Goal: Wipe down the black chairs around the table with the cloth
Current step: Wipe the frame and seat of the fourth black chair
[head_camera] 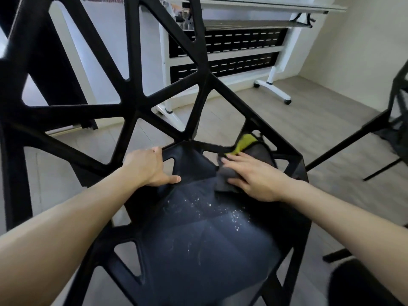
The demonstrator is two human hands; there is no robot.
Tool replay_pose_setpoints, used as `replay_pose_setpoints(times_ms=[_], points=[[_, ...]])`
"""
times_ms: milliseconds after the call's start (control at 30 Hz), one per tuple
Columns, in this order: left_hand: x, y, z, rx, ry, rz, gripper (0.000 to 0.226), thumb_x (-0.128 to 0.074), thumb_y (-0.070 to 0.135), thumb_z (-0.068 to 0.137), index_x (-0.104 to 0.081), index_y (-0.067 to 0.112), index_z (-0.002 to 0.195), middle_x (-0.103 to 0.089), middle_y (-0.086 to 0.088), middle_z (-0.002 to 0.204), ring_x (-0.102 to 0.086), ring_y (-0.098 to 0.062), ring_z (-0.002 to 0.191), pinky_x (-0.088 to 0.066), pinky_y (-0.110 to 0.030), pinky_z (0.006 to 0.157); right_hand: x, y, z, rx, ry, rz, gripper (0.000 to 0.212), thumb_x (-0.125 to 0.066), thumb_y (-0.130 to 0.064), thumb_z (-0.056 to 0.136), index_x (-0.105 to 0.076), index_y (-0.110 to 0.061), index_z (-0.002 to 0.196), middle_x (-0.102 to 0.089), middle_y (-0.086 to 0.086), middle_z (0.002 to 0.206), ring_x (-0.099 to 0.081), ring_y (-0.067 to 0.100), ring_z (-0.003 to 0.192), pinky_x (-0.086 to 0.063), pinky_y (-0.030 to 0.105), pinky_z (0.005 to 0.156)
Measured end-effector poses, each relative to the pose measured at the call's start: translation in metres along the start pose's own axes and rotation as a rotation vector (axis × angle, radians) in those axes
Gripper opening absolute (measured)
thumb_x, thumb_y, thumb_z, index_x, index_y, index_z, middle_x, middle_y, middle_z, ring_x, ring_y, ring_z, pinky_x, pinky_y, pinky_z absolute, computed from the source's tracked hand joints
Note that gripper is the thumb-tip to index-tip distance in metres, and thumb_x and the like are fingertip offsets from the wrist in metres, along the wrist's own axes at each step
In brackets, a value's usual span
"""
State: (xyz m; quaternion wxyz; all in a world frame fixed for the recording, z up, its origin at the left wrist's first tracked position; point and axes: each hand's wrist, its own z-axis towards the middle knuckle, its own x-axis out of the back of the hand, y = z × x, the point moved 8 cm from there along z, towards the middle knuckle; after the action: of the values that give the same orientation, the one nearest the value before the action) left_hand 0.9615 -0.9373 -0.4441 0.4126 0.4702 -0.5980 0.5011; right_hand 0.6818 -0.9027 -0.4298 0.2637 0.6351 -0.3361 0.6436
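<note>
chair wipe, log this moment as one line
right hand pressing cloth on chair seat | left hand gripping seat edge | white specks unwiped

Two bare forearms come into the frame, one from the lower left corner and one from the lower right edge. No sleeve shows on either arm as far as the frame borders. The left hand point(150, 167) and the right hand point(254, 176) are also bare: no glove, no ring, no watch or band at the wrists. The fingernails are short and without polish (this shows best on the right hand, near the centre of the frame).
</note>
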Motion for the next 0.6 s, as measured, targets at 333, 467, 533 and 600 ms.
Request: replay_pose_setpoints(times_ms=[333,467,533,600], points=[[0.001,-0.001,0.003,-0.003,-0.01,0.003,0.126,-0.045,0.107,0.067,-0.043,0.007,0.143,-0.07,-0.008,0.124,-0.071,-0.034,0.109,-0.059,-0.046,0.091,-0.019,-0.028,0.066,-0.005,0.027,-0.037,0.048,-0.041,-0.041,0.112,-0.05,-0.02,0.154,-0.033,0.005,0.172,-0.02,0.021,0.163,-0.008,0.034,0.133],[0.004,0.0,-0.002,0.001,-0.005,0.001,0.121,-0.045,0.106,0.069,-0.045,0.008,0.14,-0.071,-0.005,0.117,-0.071,-0.031,0.104,-0.059,-0.042,0.085,-0.016,-0.027,0.029,0.01,0.002,-0.018,0.055,-0.036,-0.05,0.11,-0.049,-0.024,0.157,-0.032,0.002,0.173,-0.023,0.02,0.162,-0.012,0.035,0.133],[0.003,0.0,-0.002,-0.002,-0.011,-0.017,0.12,-0.045,0.107,0.068,-0.045,0.009,0.139,-0.07,-0.004,0.116,-0.072,-0.031,0.103,-0.058,-0.041,0.083,-0.006,-0.027,-0.022,0.029,-0.002,-0.015,0.066,-0.026,-0.058,0.105,-0.05,-0.026,0.157,-0.035,-0.004,0.171,-0.023,0.014,0.161,-0.01,0.03,0.133],[0.001,-0.001,0.0,0.001,-0.023,-0.037,0.124,-0.044,0.108,0.064,-0.045,0.01,0.139,-0.07,-0.004,0.114,-0.072,-0.031,0.101,-0.059,-0.042,0.083,-0.001,-0.025,-0.067,0.017,0.021,-0.03,0.062,-0.026,-0.058,0.107,-0.046,-0.033,0.16,-0.028,-0.011,0.173,-0.011,0.007,0.163,-0.004,0.029,0.133]])
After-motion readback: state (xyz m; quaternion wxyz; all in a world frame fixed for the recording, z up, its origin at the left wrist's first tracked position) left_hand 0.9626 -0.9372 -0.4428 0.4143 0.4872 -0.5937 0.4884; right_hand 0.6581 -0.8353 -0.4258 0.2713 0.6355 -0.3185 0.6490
